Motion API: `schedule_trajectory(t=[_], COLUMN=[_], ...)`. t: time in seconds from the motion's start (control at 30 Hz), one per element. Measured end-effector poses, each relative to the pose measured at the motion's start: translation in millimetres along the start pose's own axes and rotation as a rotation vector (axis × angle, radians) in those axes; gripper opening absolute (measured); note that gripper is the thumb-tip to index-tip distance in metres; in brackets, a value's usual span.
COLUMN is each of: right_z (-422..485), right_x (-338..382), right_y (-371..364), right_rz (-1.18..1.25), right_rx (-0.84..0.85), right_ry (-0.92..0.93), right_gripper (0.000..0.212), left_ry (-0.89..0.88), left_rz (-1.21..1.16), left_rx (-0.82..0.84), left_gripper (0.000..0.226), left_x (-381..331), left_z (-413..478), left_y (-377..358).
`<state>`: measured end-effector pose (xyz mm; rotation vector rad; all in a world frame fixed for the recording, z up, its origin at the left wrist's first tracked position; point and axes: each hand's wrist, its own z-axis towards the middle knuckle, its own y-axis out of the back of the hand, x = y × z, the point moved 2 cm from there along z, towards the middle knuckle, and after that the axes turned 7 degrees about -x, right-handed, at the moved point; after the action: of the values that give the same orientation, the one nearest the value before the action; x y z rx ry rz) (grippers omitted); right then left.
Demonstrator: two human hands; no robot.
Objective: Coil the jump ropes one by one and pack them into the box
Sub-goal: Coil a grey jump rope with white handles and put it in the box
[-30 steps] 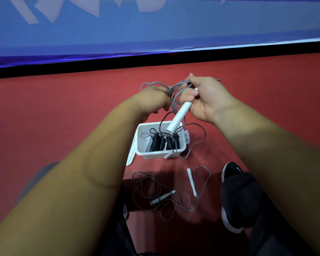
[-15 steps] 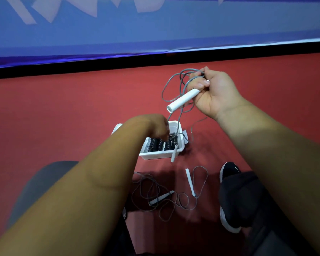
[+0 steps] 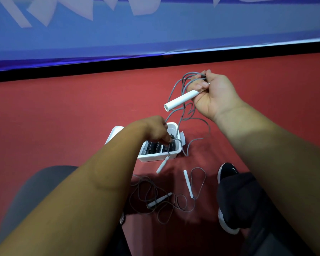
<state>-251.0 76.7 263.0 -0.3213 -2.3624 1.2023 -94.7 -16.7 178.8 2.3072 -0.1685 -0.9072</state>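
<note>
My right hand point(image 3: 213, 95) is raised and shut on a white handle point(image 3: 181, 99) plus several loops of a grey jump rope point(image 3: 181, 84). The cord hangs down to my left hand point(image 3: 155, 131), which pinches it just above the white box point(image 3: 155, 157). The rope's second white handle point(image 3: 162, 166) dangles over the box's front edge. Black coiled ropes point(image 3: 155, 146) lie inside the box. A second grey jump rope point(image 3: 155, 198) with two white handles point(image 3: 187, 183) lies loose on the red floor, near me.
A blue banner with a black base strip point(image 3: 155, 60) runs along the far side of the red floor. My black shoe point(image 3: 227, 172) and dark trouser legs sit at the right and bottom. The box lid point(image 3: 113, 133) sticks out at the left.
My left hand dropped from beside the right hand down to the box, sliding along the cord. The right hand lifted up and right with the handle and loops.
</note>
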Motion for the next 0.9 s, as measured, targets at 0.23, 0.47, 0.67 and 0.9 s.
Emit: schedule_trajectory(t=[0.23,0.47,0.67,0.9], right_z=[-2.8,1.4,10.2,15.9], right_x=[2.9,2.5,2.5,0.7], right_y=[0.0,4.1,13.0,37.2], right_rz=[0.002,-0.052,-0.253,-1.264], right_rx=[0.003,-0.062,-0.166,-0.358], right_ry=[-0.005,0.017,0.022,0.033], right_gripper=[0.035,0.037,0.036,0.028], left_ry=[-0.003,-0.042,-0.081,-0.087], left_rz=[0.104,0.335,0.159,-0.399], left_rx=[0.011,-0.167,-0.209,-0.285], left_gripper=[0.024,0.026,0.012,0.021], left_x=[0.2,-10.1,-9.6,-21.6], left_z=[0.0,-4.3,-1.3,-15.0], left_y=[-4.3,8.7,22.5,46.8])
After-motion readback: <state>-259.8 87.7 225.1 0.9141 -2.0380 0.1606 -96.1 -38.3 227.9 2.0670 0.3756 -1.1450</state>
